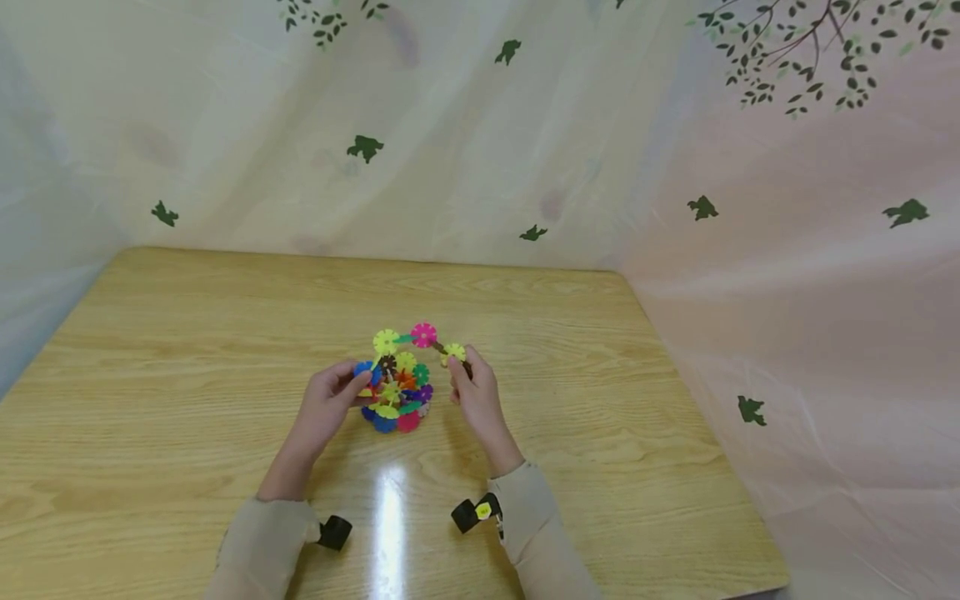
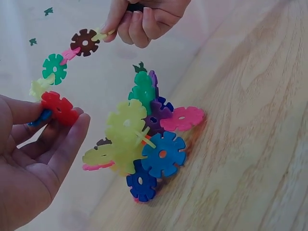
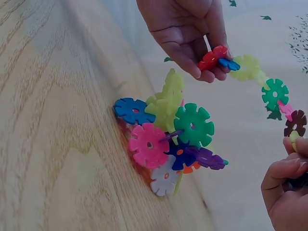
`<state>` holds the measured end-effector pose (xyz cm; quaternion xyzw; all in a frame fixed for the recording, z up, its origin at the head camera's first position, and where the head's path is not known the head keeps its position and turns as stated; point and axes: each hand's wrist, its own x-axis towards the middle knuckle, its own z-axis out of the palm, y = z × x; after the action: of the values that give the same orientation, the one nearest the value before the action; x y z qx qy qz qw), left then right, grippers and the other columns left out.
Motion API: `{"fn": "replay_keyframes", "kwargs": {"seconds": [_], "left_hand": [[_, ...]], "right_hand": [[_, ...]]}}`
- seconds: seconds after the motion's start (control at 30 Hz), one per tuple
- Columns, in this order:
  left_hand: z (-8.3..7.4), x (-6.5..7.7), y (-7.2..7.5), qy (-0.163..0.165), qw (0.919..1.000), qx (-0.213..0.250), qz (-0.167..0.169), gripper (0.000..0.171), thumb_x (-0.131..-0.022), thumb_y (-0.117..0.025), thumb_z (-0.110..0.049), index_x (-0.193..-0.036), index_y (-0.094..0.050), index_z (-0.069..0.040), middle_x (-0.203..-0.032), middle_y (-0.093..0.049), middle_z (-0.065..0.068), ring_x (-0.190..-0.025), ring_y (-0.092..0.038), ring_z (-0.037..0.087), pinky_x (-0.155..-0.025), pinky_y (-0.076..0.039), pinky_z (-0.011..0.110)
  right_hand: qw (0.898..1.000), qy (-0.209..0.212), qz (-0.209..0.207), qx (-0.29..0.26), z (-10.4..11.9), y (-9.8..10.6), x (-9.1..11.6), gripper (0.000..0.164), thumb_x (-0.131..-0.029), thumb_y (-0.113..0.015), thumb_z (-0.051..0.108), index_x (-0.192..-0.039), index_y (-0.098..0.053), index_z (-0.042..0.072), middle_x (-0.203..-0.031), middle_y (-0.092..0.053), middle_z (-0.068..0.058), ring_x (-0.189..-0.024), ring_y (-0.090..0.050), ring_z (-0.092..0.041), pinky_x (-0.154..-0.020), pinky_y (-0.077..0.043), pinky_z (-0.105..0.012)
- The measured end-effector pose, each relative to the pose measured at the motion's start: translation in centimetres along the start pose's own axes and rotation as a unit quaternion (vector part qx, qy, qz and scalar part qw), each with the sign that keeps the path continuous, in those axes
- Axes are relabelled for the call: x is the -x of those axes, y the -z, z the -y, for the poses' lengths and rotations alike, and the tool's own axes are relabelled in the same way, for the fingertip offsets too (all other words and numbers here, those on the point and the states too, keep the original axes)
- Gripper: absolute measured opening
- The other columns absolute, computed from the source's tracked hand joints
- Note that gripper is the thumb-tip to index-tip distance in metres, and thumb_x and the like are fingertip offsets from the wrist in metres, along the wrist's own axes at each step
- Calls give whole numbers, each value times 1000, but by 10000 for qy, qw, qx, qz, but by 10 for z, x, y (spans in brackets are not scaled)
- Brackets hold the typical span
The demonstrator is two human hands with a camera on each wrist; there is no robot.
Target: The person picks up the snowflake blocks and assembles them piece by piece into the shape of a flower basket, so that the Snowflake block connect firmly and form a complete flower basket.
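Observation:
Between the two hands hangs an arched chain of interlocking snowflake discs, with yellow, green, pink (image 1: pixel 423 335) and brown (image 2: pixel 85 42) ones. My left hand (image 1: pixel 326 404) pinches its left end, where a red disc (image 2: pixel 60 108) and a blue disc (image 3: pixel 229 64) sit. At the other end, my right hand (image 1: pixel 482 406) pinches a yellow disc (image 1: pixel 453 353); a dark piece (image 3: pixel 299 182) shows partly hidden among its fingers. Just below the chain, a multicoloured cluster of joined discs (image 2: pixel 126 122) stands on the table, apart from both hands in the wrist views.
The wood-grain table (image 1: pixel 600 400) runs back to a pale curtain (image 1: pixel 450 167) printed with leaves and birds, which also hangs along the right side. Black wrist cameras (image 1: pixel 334 532) are strapped at both sleeves. Light reflects off the table's front.

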<state>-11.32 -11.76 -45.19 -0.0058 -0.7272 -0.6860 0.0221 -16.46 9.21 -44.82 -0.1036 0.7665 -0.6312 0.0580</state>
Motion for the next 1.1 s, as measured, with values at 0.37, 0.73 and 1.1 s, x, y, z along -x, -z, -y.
{"fn": "replay_keyframes", "kwargs": {"seconds": [0.37,0.73,1.1], "left_hand": [[-1,2,3,-211,9974,-684,9,23,-101,-47,-6,-102,-59,14,-95,-62,15,-89,-66,19,-79,-60,27],[1,5,1,17,9964,-746,398,26,-101,-49,-7,-110,-62,13,-110,-62,28,-97,-66,22,-82,-60,30],[2,9,2,66,9966,-502,643,33,-101,-51,-15,-121,-58,11,-119,-61,29,-100,-68,16,-86,-58,26]], "right_hand": [[9995,53,190,264,27,2,15,24,-105,-39,10,-99,-50,-10,-68,-38,-1,-57,-39,-15,-50,-37,-17],[9994,257,82,208,4,2,0,32,-105,-40,25,-100,-50,-5,-67,-35,0,-54,-36,-12,-47,-35,-16],[9995,296,103,51,7,4,2,27,-105,-42,21,-101,-52,-3,-67,-36,0,-57,-36,-11,-49,-36,-17]]}}
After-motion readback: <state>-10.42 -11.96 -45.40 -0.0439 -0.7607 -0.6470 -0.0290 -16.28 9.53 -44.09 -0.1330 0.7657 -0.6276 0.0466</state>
